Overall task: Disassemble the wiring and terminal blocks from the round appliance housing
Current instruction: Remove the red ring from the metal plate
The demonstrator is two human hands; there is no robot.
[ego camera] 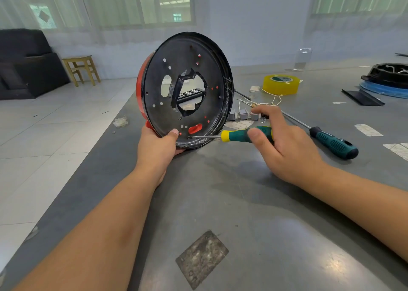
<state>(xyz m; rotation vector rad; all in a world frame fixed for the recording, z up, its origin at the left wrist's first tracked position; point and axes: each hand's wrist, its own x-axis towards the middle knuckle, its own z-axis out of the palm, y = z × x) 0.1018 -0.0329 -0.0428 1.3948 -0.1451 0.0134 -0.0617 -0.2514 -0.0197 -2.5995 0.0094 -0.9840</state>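
The right hand [284,145] pinches the green and yellow handle of a screwdriver [240,134] between thumb and fingers; its tip touches the lower rim area of the round housing [185,90]. The left hand [159,146] grips the housing's bottom edge, thumb on the black inner face, holding it upright on its edge on the grey tabletop [220,202]. Just behind lie small grey terminal blocks [242,114] with loose wires [265,101], a second screwdriver [331,140] and a roll of yellow tape [280,84].

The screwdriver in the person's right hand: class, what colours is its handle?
The screwdriver handle is dark green with a yellow collar at the shaft end, seen in the head view.
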